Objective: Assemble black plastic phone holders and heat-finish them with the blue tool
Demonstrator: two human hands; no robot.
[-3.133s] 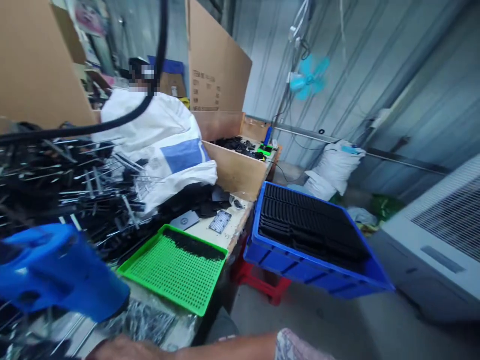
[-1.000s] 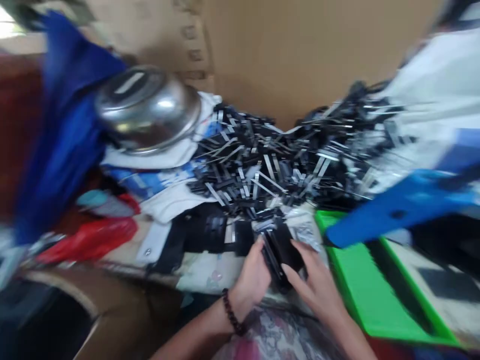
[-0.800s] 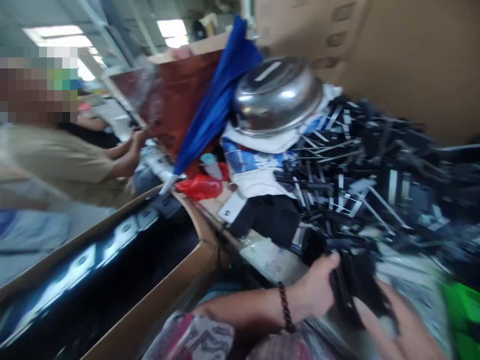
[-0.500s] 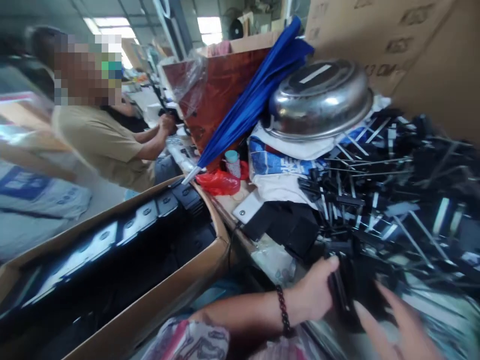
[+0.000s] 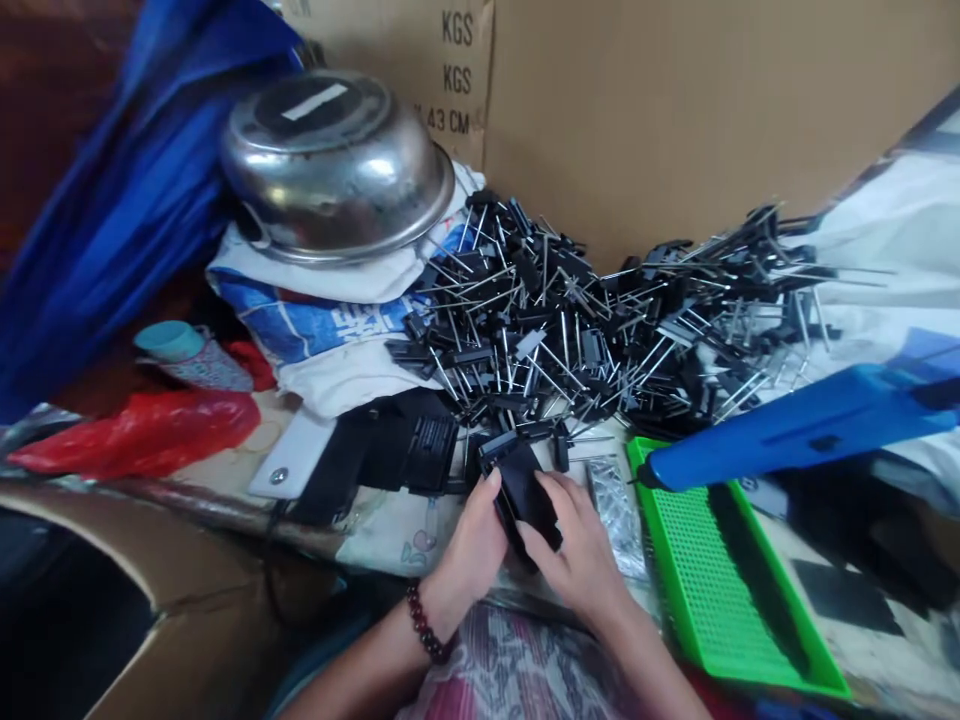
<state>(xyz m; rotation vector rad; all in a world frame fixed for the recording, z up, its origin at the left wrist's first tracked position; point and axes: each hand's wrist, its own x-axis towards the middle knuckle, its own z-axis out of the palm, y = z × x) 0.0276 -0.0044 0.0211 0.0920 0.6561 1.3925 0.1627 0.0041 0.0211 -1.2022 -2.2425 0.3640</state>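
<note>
Both of my hands are at the table's front edge around a black rectangular plastic case (image 5: 529, 490), tilted away from me. My left hand (image 5: 478, 545) grips its left side, with the thumb along the edge. My right hand (image 5: 574, 550) holds the right side, fingers and thumb curled against the flat face. Just beyond the case lies a large pile of black plastic pieces with thin metal rods (image 5: 555, 330). Flat black pieces (image 5: 431, 450) lie to the left of my hands. A clear bag of small shiny parts (image 5: 616, 510) is to the right.
A blue power screwdriver (image 5: 795, 425) hangs over a green mesh basket (image 5: 701, 580) at the right. Left are an upturned steel basin (image 5: 337, 180) on sacks, a blue umbrella (image 5: 127, 190), a cup (image 5: 195, 355), a red bag (image 5: 142, 430) and a cardboard box (image 5: 202, 640).
My view has swung right, away from the co-worker and the open box of black cases. The black case stays in my hands; my right hand has closed in on it.
</note>
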